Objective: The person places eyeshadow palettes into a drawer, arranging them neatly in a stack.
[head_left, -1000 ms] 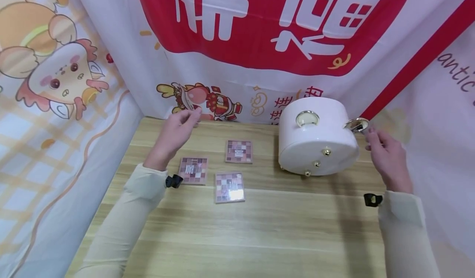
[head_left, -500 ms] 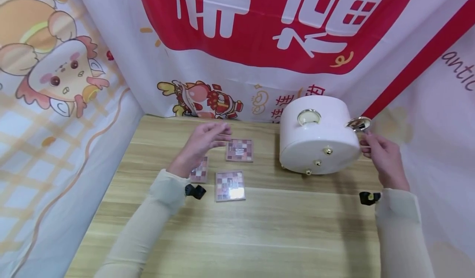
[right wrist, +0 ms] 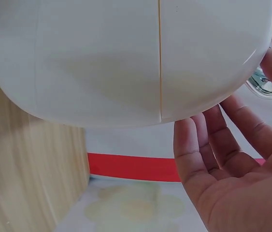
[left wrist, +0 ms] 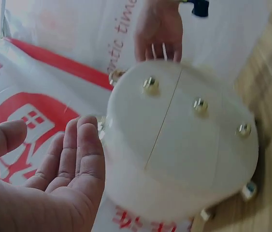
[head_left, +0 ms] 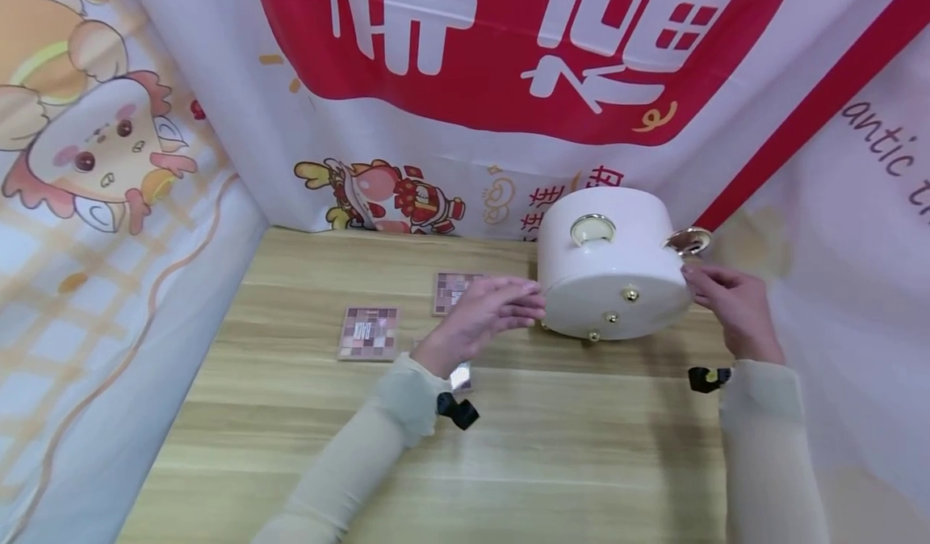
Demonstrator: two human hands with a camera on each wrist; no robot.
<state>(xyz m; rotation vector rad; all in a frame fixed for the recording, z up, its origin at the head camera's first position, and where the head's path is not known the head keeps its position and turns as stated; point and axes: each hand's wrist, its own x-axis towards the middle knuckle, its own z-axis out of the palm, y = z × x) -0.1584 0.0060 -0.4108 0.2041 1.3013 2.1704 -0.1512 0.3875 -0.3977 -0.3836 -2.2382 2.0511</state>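
A glossy white rounded storage box (head_left: 606,241) with gold-rimmed ears and gold knobs stands at the back right of the table. My left hand (head_left: 483,322) reaches to its left side with fingers extended, fingertips right at the wall. In the left wrist view that palm shows bare. My right hand (head_left: 734,306) is at the opposite side, below the right ear (head_left: 689,241). In the right wrist view, its fingers (right wrist: 189,145) lie against the box's side, across from the thumb, near a thin seam. Three checkered makeup palettes lie left of the box; one palette (head_left: 368,334) is fully visible.
My left hand and forearm partly cover the back palette (head_left: 449,292) and the front palette (head_left: 461,379). Printed white cloth (head_left: 407,124) hangs behind the wooden table (head_left: 552,463) and along both sides. The box stands close to the rear cloth.
My left hand has swept right, across the palettes, to the box's left side. My right hand has moved from the right ear down to the box's side. The box stays in place.
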